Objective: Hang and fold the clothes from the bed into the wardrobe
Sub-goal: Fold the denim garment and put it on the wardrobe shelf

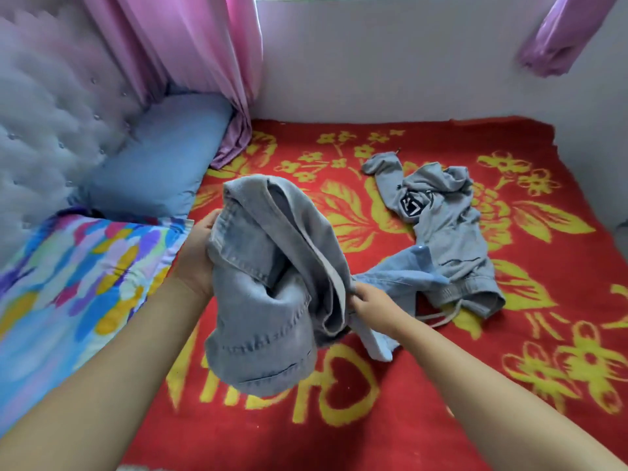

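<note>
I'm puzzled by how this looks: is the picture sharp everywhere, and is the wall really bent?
Head view: the jeans and both hands, left and right, look slightly smeared; the headboard is soft and hazy; the wide lens bows the wall; daylight is even, with no glare or hard shadows.

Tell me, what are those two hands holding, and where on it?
Light denim jeans: the left hand grips the bunched upper edge, the right hand pinches a fold on the opposite side.
</note>
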`<state>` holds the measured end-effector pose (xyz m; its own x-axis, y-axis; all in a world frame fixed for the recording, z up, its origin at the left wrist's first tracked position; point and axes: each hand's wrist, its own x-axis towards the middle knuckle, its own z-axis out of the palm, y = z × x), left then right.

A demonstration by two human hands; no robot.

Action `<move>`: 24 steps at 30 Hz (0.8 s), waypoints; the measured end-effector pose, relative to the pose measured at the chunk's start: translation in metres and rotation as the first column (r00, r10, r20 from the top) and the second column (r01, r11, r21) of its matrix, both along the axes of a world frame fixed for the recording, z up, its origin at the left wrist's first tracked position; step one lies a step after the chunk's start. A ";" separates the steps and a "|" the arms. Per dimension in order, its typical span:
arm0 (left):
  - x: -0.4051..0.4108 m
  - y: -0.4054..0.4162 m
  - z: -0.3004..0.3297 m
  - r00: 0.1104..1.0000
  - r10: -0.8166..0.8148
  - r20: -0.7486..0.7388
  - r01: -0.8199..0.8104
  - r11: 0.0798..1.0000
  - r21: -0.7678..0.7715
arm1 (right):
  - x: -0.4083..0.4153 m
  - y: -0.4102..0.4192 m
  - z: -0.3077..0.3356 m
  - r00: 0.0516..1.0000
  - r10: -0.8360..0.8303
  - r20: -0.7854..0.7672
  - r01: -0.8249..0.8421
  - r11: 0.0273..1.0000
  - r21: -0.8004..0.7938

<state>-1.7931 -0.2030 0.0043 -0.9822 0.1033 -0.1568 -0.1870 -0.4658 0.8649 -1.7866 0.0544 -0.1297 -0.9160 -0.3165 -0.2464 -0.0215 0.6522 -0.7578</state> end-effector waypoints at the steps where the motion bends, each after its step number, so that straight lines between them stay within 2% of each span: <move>1: -0.007 -0.008 0.012 0.998 0.061 0.031 -0.062 0.998 0.015 | -0.005 0.007 0.021 0.996 -0.083 0.020 0.085 0.991 -0.103; 3: -0.022 -0.023 0.030 0.976 0.174 0.128 -0.177 0.984 0.011 | -0.016 0.027 0.069 0.980 -0.195 0.034 0.197 0.945 -0.260; 5: -0.034 -0.032 0.037 0.938 0.289 0.191 -0.270 0.955 -0.121 | -0.024 0.047 0.116 0.955 -0.264 0.137 0.297 0.867 -0.401; 7: -0.044 -0.028 0.033 0.909 0.350 0.226 -0.286 0.919 -0.271 | -0.030 0.060 0.161 0.935 -0.269 0.230 0.352 0.781 -0.516; 8: -0.048 -0.021 0.031 0.908 0.362 0.212 -0.271 0.892 -0.362 | -0.031 0.065 0.181 0.930 -0.277 0.242 0.367 0.748 -0.552; 10: -0.050 0.009 0.031 0.940 0.337 0.049 -0.240 0.757 -0.608 | -0.034 0.070 0.217 0.916 -0.300 0.266 0.401 0.680 -0.614; 12: -0.038 0.050 0.044 0.947 0.238 -0.214 -0.312 0.533 -0.786 | -0.036 0.071 0.243 0.905 -0.282 0.320 0.426 0.629 -0.651; 13: -0.024 0.073 0.057 0.913 0.159 -0.377 -0.405 0.479 -0.779 | -0.036 0.070 0.253 0.905 -0.267 0.331 0.424 0.628 -0.653; 14: -0.006 0.095 0.070 0.839 0.048 -0.542 -0.488 0.506 -0.711 | -0.036 0.069 0.263 0.910 -0.248 0.331 0.410 0.640 -0.649; 16: 0.030 0.133 0.092 0.603 -0.230 -0.764 -0.540 0.587 -0.603 | -0.039 0.069 0.276 0.918 -0.234 0.321 0.392 0.664 -0.637; 17: 0.046 0.148 0.096 0.490 -0.360 -0.794 -0.550 0.579 -0.602 | -0.040 0.069 0.281 0.918 -0.235 0.319 0.391 0.671 -0.630; 18: 0.060 0.160 0.097 0.412 -0.477 -0.776 -0.580 0.520 -0.627 | -0.041 0.069 0.286 0.919 -0.241 0.312 0.390 0.682 -0.619; 19: 0.069 0.171 0.098 0.387 -0.573 -0.722 -0.632 0.406 -0.660 | -0.042 0.070 0.289 0.919 -0.253 0.302 0.390 0.694 -0.605; 20: 0.074 0.179 0.099 0.409 -0.643 -0.647 -0.684 0.253 -0.684 | -0.042 0.071 0.291 0.918 -0.267 0.294 0.394 0.704 -0.591; 21: 0.074 0.185 0.102 0.470 -0.664 -0.582 -0.710 0.107 -0.696 | -0.042 0.072 0.292 0.914 -0.277 0.295 0.402 0.709 -0.580; 22: 0.070 0.189 0.107 0.526 -0.635 -0.565 -0.722 0.018 -0.692 | -0.039 0.072 0.293 0.910 -0.281 0.304 0.410 0.710 -0.573; 23: 0.064 0.191 0.114 0.571 -0.593 -0.567 -0.700 0.009 -0.714 | -0.037 0.073 0.293 0.905 -0.288 0.313 0.421 0.710 -0.564; 24: 0.058 0.191 0.123 0.609 -0.547 -0.574 -0.645 0.080 -0.760 | -0.035 0.075 0.293 0.899 -0.300 0.318 0.433 0.710 -0.555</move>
<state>-1.7349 -0.0116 0.1270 -0.7374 0.4145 0.5332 0.5856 0.7858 0.1991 -1.8214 0.1296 0.1636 -0.9465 -0.1066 -0.3046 0.3076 -0.0131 -0.9514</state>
